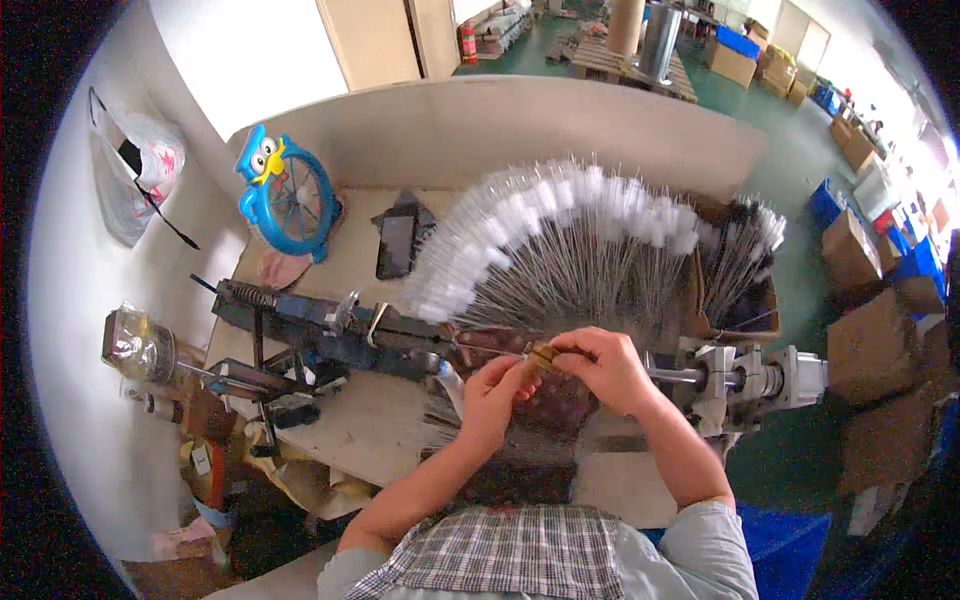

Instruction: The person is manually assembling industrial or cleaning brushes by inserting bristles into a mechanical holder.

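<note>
My left hand (492,398) and my right hand (612,368) meet over the middle of the bench, fingers closed in a pinch. Between their fingertips is a small yellow-brown piece (541,355), partly covered, whose kind I cannot make out. A thin, pale wire-like line runs left from the fingertips toward a dark metal bench fixture (330,330). Just beyond my hands stands a wide, fanned bundle of thin wire-stemmed brushes (570,250) with white bristle tips. A dark reddish cloth or surface (545,410) lies beneath my hands.
To the right is a motor-like unit with a metal shaft (795,378). A box of dark-tipped brushes (740,260) stands behind it. A blue cartoon-shaped fan (290,200) and a phone (397,242) sit at the back left. A low partition (500,125) borders the bench's far side.
</note>
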A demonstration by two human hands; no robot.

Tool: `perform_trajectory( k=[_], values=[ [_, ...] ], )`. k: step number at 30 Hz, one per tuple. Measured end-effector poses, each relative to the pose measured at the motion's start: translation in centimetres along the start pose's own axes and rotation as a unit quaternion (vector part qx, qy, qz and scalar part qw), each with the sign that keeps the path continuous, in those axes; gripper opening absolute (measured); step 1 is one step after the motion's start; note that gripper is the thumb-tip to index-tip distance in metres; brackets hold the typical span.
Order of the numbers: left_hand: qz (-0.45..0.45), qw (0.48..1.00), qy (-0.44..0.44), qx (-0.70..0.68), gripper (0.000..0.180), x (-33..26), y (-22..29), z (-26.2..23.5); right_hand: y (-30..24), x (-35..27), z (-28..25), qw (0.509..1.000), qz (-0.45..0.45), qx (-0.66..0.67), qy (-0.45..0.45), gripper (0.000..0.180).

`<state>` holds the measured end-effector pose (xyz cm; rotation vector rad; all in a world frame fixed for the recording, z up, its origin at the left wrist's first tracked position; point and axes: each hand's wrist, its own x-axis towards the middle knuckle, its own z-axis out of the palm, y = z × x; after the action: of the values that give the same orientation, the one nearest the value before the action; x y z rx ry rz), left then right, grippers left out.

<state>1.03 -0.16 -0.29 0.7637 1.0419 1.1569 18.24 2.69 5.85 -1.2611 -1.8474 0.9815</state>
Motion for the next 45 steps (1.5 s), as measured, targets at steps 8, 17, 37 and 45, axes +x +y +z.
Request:
perform_trajectory(
  k=[8, 17, 37, 45],
  values=[
    [0.033, 0.994, 0.088, -0.062, 0.016, -0.1, -0.1, -0.6, 0.5, 0.4, -0.2, 0.982, -0.166, -0.095, 0.015, 0.017],
    [-0.001, 0.986, 0.106, -0.125, 0.018, -0.3, 1.6, -2.0, -0.4, 5.0, 5.9, 0.947, -0.190, -0.253, 0.047, 0.010],
    [0.001, 0.956, 0.123, -0.267, 0.029, -0.4, 2.4, -1.3, -2.2, 3.2, 8.4, 0.929, -0.185, -0.281, 0.155, 0.028],
    [0.024, 0.960, 0.135, -0.244, 0.007, 0.0, 1.3, -1.2, -1.4, 2.3, 6.9, 0.907, -0.269, -0.285, 0.157, 0.024]
  ],
)
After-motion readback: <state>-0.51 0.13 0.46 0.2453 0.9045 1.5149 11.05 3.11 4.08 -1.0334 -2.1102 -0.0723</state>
